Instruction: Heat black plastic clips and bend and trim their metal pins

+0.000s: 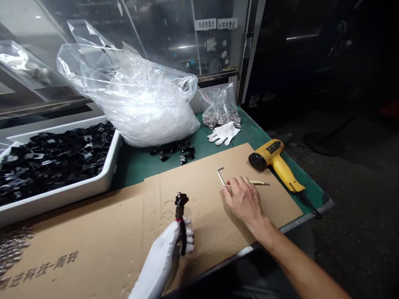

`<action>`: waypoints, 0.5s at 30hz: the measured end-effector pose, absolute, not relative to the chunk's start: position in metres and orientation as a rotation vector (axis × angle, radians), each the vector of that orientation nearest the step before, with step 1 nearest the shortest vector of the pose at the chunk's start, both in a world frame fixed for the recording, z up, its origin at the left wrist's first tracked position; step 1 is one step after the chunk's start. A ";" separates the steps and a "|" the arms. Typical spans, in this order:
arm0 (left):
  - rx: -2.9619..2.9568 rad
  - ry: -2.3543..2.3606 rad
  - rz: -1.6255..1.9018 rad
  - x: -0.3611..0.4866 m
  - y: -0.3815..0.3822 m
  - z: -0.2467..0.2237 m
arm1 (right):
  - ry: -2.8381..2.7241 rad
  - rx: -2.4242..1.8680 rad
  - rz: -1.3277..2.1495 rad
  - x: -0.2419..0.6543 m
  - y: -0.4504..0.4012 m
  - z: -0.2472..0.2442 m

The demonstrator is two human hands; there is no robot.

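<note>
Head view: black pliers (180, 211), long axis upright, nose pointing away, clenched in the gloved left hand (165, 253). Bare right hand (241, 201) open, just beside an Allen key (221, 177).

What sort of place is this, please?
Probably a factory assembly bench: pliers in a gloved hand, a yellow heat gun, and a white tray of black parts.

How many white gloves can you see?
2. One white glove is worn on the left hand, which holds the pliers; the other white glove lies on the green mat. Another could be hidden beneath that one.
</note>
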State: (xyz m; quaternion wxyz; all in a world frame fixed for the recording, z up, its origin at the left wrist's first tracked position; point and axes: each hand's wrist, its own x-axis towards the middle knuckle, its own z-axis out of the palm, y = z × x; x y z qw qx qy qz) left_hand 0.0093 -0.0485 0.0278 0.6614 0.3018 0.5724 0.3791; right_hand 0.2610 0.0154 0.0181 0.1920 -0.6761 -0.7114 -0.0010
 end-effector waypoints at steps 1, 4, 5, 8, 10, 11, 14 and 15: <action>0.689 1.310 0.863 0.008 -0.048 0.029 | -1.971 -1.914 -0.039 0.273 0.016 0.022; 0.727 1.350 0.852 0.007 -0.048 0.030 | -1.787 -2.080 -0.195 0.326 0.017 0.031; 0.739 1.353 0.841 0.007 -0.049 0.030 | -1.704 -2.157 -0.245 0.346 0.018 0.031; 0.790 1.339 0.831 0.014 -0.053 0.028 | -1.583 -2.335 -0.237 0.396 0.027 0.026; 0.855 1.328 0.838 0.018 -0.057 0.027 | -1.601 -2.388 -0.129 0.413 0.036 0.017; 0.893 1.334 0.839 0.019 -0.059 0.026 | -1.601 -2.406 -0.080 0.418 0.040 0.013; 1.057 1.395 0.847 0.014 -0.065 0.027 | -1.570 -2.436 0.030 0.424 0.044 0.007; 1.133 1.424 0.850 0.010 -0.067 0.029 | -1.554 -2.435 0.055 0.426 0.042 0.007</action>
